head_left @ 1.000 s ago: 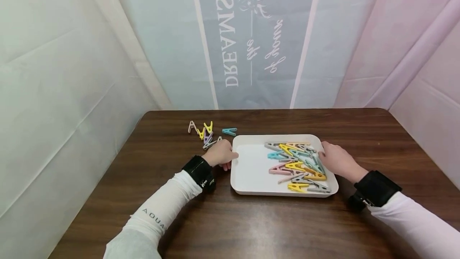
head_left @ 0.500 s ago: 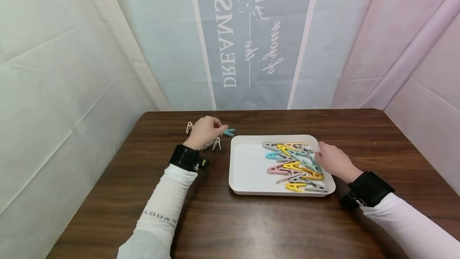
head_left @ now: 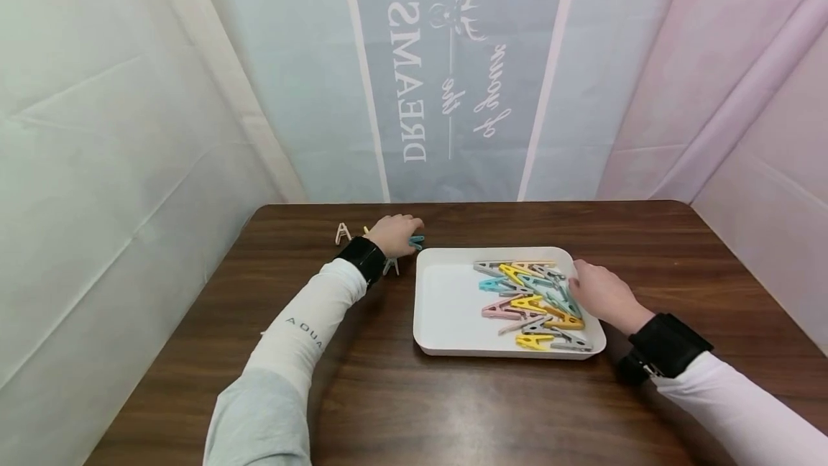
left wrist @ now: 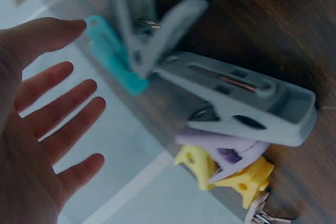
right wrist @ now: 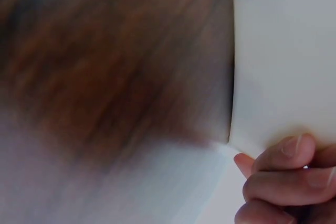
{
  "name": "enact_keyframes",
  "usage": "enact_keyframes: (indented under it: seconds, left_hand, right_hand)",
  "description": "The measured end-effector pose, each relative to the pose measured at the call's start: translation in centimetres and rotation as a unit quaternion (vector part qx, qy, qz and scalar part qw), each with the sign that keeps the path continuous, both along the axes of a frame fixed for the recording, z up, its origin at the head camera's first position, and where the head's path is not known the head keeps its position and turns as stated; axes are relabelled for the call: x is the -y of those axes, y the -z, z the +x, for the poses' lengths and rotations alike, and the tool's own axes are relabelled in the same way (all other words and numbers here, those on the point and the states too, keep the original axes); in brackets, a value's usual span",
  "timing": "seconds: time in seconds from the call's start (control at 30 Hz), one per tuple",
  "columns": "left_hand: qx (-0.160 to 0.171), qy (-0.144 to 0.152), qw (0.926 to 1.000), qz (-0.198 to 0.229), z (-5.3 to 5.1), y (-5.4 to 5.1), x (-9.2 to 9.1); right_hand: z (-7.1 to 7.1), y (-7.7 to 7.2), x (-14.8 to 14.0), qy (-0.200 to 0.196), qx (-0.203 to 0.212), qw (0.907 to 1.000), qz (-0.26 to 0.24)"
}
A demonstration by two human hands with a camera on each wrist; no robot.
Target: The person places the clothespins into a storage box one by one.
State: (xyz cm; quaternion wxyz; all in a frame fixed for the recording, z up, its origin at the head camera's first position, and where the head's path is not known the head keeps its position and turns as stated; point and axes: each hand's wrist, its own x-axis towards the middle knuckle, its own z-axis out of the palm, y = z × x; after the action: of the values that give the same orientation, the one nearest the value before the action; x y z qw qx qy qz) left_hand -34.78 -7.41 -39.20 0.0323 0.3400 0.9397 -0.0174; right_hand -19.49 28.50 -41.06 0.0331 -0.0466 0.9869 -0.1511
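Observation:
In the head view my left hand (head_left: 393, 235) reaches over the loose clothespins at the back left of the table. Its fingers and thumb are spread in the left wrist view, with nothing between them. A teal clothespin (left wrist: 113, 56) lies just past the thumb tip. Beside it are grey clothespins (left wrist: 252, 98), a purple clothespin (left wrist: 226, 153) and yellow clothespins (left wrist: 247, 182). At its right end, my right hand (head_left: 606, 293) grips a white tray (head_left: 446, 300). Curled fingers (right wrist: 283, 187) touch the tray's outer wall in the right wrist view; the thumb is hidden there.
Many-coloured clothespins, among them a yellow clothespin (head_left: 533, 341) and a pink clothespin (head_left: 501, 309), lie in the tray's right half. A pale pink clothespin (head_left: 343, 234) stands off to the left. The brown table (head_left: 485, 408) meets hanging fabric (head_left: 310, 92) at the back.
My left hand has left the tray's left side, gone up and left over the loose clothespins, then right toward the teal one, its fingers now spread. My right hand stays at the tray.

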Motion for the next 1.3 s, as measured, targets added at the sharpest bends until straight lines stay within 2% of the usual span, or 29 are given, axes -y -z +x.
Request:
enact_keyframes:
  seconds: [0.13, 0.2, 0.43, 0.67, 0.77, 0.83, 1.03, 1.17, 1.3]
  left_hand:
    - [0.010, -0.004, 0.9998, -0.019, -0.9, 1.1, -0.5]
    - [0.016, -0.008, 0.9997, -0.015, -1.1, 1.4, -0.8]
    - [-0.004, -0.020, 0.9996, -0.022, -1.5, 1.7, -1.1]
    - [0.004, -0.021, 0.9998, 0.003, -1.3, 1.4, -1.1]
    - [0.000, -0.015, 0.9996, 0.022, -1.0, 0.9, -0.8]
    - [-0.015, -0.003, 0.9992, 0.037, -0.7, 0.4, -0.6]
    - [-0.063, 0.047, 0.9928, 0.091, 0.7, -1.9, -0.7]
    - [-0.066, 0.084, 0.9883, 0.109, 2.3, -3.5, -2.0]
    - [-0.055, 0.118, 0.9883, 0.079, 4.2, -4.3, -4.1]
  right_hand:
    - [-0.1, 0.2, 0.1, 0.000, -0.002, 1.0000, 0.002]
    - [0.0, 0.2, 0.1, 0.003, -0.001, 1.0000, 0.002]
    - [0.2, 0.2, 0.2, 0.005, 0.003, 1.0000, 0.002]
    - [0.2, 0.1, 0.1, 0.001, -0.003, 1.0000, 0.003]
    - [0.1, 0.3, 0.1, -0.001, -0.005, 1.0000, 0.004]
    - [0.0, 0.4, 0.1, 0.000, -0.004, 1.0000, 0.004]
    - [0.1, 0.2, 0.1, 0.001, 0.002, 1.0000, 0.008]
    - [0.3, 0.0, 0.2, 0.000, -0.002, 0.9999, 0.012]
    - [0.4, 0.0, 0.4, -0.001, -0.003, 0.9999, 0.010]
